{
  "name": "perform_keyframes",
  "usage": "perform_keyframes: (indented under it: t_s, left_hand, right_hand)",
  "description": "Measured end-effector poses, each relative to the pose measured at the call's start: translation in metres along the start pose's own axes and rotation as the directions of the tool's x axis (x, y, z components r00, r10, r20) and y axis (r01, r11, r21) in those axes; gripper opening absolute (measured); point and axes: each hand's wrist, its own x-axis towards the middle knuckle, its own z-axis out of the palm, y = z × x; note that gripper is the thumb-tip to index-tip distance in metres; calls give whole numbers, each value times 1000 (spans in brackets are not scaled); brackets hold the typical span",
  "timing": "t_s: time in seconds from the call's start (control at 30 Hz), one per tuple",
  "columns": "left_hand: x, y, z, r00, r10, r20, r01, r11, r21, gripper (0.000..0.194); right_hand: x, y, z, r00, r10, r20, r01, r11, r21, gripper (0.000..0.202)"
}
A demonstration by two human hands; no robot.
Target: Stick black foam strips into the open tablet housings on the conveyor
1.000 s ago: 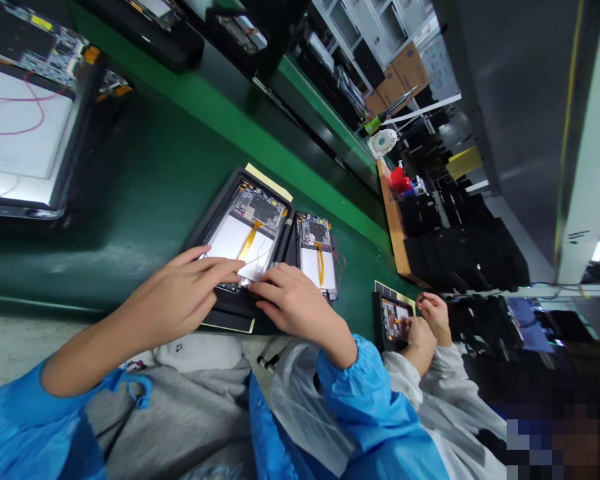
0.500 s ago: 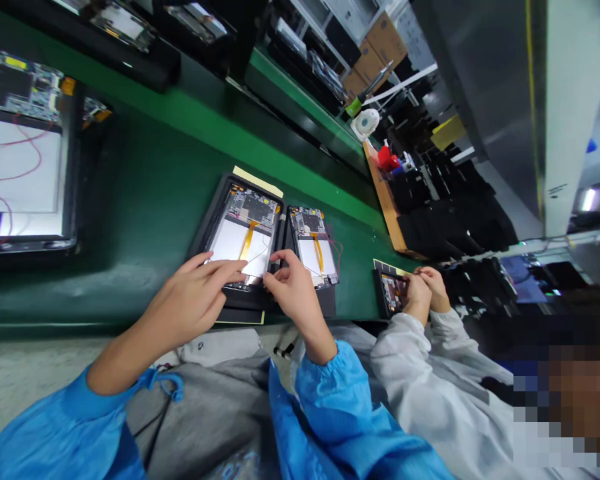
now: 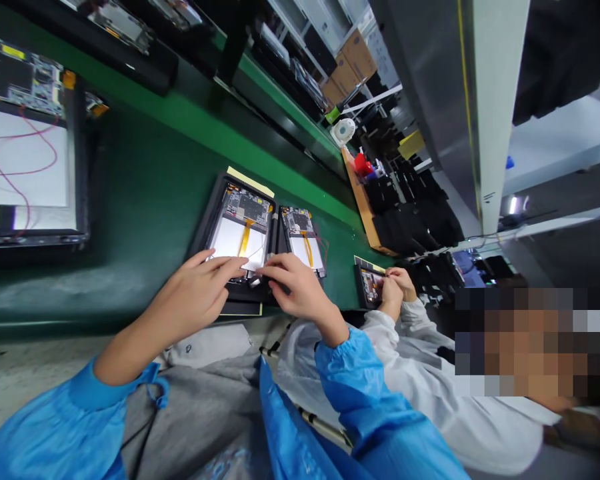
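Observation:
An opened tablet [image 3: 227, 233] lies in a black holder [image 3: 200, 233], with its circuit board, white panel and orange ribbon cable showing. My left hand [image 3: 200, 287] reaches over its lower left, thumb and forefinger brought together near the bottom edge; what they pinch, if anything, is too small to make out. A thin dark wire [image 3: 260, 248] runs over the panel toward those fingertips. From the right, my right hand [image 3: 297, 290] hovers at the lower right corner, fingers stretched and thumb apart, close to a small grey piece [image 3: 255, 282]. Beside the holder lies a second opened tablet [image 3: 296, 247].
A larger-looking opened tablet [image 3: 25, 160] with red wires lies at the left on the green mat [image 3: 145, 180]. To the right, a co-worker's hands [image 3: 397, 288] work on another device [image 3: 369, 285]. A wooden board [image 3: 365, 207] edges stacked black items [image 3: 405, 220].
My right hand has shifted its fingers lower and toward my left, its forefinger now stretched near the tablet's bottom edge. My left hand stays about where it was. The view has turned slightly right.

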Motion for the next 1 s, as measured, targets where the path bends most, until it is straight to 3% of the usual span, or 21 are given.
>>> perform_keyframes:
  t_s: [0.1,0.17,0.23,0.37,0.5,0.7,0.9,1.0]
  left_hand:
    - [0,-1,1,1000,21,-11,-21,1000,10,51]
    - [-1,-2,1,1000,28,-6,-28,999,19,50]
    - [-1,-2,2,1000,17,4,-17,1000,24,49]
    - [-1,-1,2,1000,4,9,-4,999,33,51]
    - [0,0,0,1000,2,-9,-1,999,34,51]
    - [-1,-1,1,1000,6,-12,-5,996,87,52]
    - [-1,1,-1,1000,18,-25,-17,997,75,51]
    - [-4,10,-3,995,-31,-95,33,999,21,43]
  right_hand:
    - [0,6,8,993,-119,19,120,991,-64,23]
    - [1,8,12,991,-128,30,130,991,-42,23]
    - [2,9,14,996,-81,27,80,996,26,22]
    - [5,6,13,991,130,46,-136,976,173,12]
    - [11,1,16,968,238,75,-248,953,175,7]
    - [17,-2,15,981,174,81,-185,970,156,13]
    - [14,8,21,998,-58,33,53,991,124,18]
    - [6,10,31,998,-65,-22,67,994,91,19]
